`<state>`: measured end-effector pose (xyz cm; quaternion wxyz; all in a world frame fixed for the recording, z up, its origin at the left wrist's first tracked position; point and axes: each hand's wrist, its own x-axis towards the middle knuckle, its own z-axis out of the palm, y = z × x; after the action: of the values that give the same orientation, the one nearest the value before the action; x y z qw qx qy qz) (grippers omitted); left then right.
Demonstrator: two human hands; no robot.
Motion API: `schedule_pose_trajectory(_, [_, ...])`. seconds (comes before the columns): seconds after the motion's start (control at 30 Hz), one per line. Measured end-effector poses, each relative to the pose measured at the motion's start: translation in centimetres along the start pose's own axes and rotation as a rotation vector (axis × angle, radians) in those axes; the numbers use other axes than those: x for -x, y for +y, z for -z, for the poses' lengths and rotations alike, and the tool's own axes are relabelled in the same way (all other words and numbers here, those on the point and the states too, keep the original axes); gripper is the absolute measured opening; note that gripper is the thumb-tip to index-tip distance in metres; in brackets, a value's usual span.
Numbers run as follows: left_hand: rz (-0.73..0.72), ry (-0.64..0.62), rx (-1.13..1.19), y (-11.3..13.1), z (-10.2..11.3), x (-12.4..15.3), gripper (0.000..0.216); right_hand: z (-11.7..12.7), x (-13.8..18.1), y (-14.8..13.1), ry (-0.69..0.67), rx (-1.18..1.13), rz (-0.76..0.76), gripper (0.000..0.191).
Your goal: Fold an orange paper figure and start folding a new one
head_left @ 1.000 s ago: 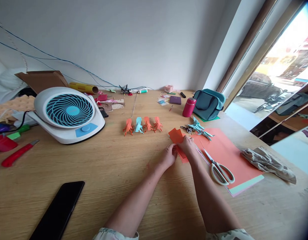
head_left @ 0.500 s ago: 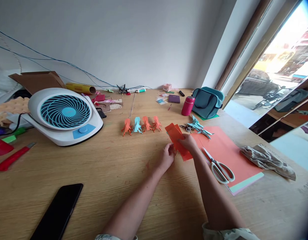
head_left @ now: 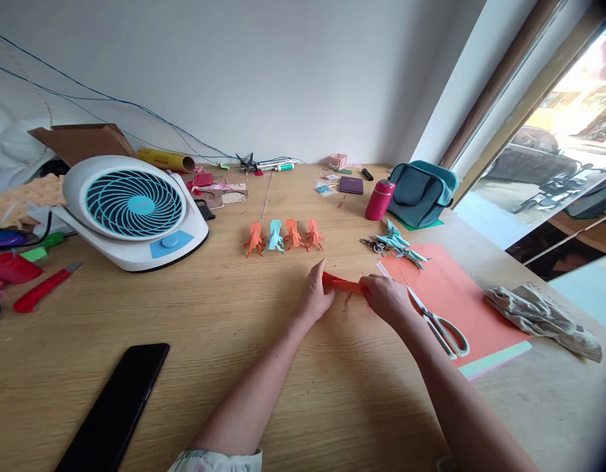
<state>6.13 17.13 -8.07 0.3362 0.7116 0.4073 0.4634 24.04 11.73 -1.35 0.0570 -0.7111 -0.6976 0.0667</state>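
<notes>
Newly almost edge-on, the orange papers (head_left: 348,286)

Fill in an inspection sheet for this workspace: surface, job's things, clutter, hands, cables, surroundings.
Surface: wooden tabletop with small marks.
Job's things: orange paper, held; four paper figures in a row, three orange, one light blue; scissors on a large orange sheet.
Clutter: desk fan, smartphone, red-handled knife, pink bottle, teal bag, crumpled cloth.
Hands: left hand and right hand both grip the orange paper.
Cables: blue cables strung along the wall.
Surroundings: pale wall behind; outside at right, a parked car.
</notes>
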Motion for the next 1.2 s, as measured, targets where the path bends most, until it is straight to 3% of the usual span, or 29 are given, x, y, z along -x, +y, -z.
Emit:
schedule_pose_trajectory(0.17, [0.012,-0.087,0.057,0.4,0.7,-0.6,0.016,0.4,0.7,1.8,0.074,-0.158,0.028,0.014])
schedule_pose_trajectory(0.23, [0.034,-0.083,0.066,0.3,1.0,-0.5,0.011,0.0,1.2,3.2,0.136,-0.248,-0.006,0.025])
schedule_pose_trajectory(0.37, [0.064,-0.065,0.074,-0.2,1.2,-0.2,0.013,-1.9,1.8,4.7,0.205,-0.483,-0.044,0.038])
schedule_pose_trajectory(0.6, [0.040,-0.071,0.082,0.3,1.2,0.3,0.025,-3.1,1.8,2.0,0.254,-0.682,0.003,0.039])
schedule_pose_trajectory(0.9, [-0.025,-0.076,0.038,1.3,0.4,0.0,0.033,-1.7,2.6,1.7,0.132,-0.381,0.153,0.018])
schedule_pose_trajectory(1.03, [-0.009,-0.009,0.004,0.7,0.7,-0.7,0.045,-1.5,0.4,2.3,0.083,-0.345,0.012,0.022])
schedule_pose_trajectory(1.2, [0.065,0.102,-0.039,-0.7,4.2,0.4,0.041,-1.8,-5.0,3.6,0.114,-0.328,-0.255,0.028])
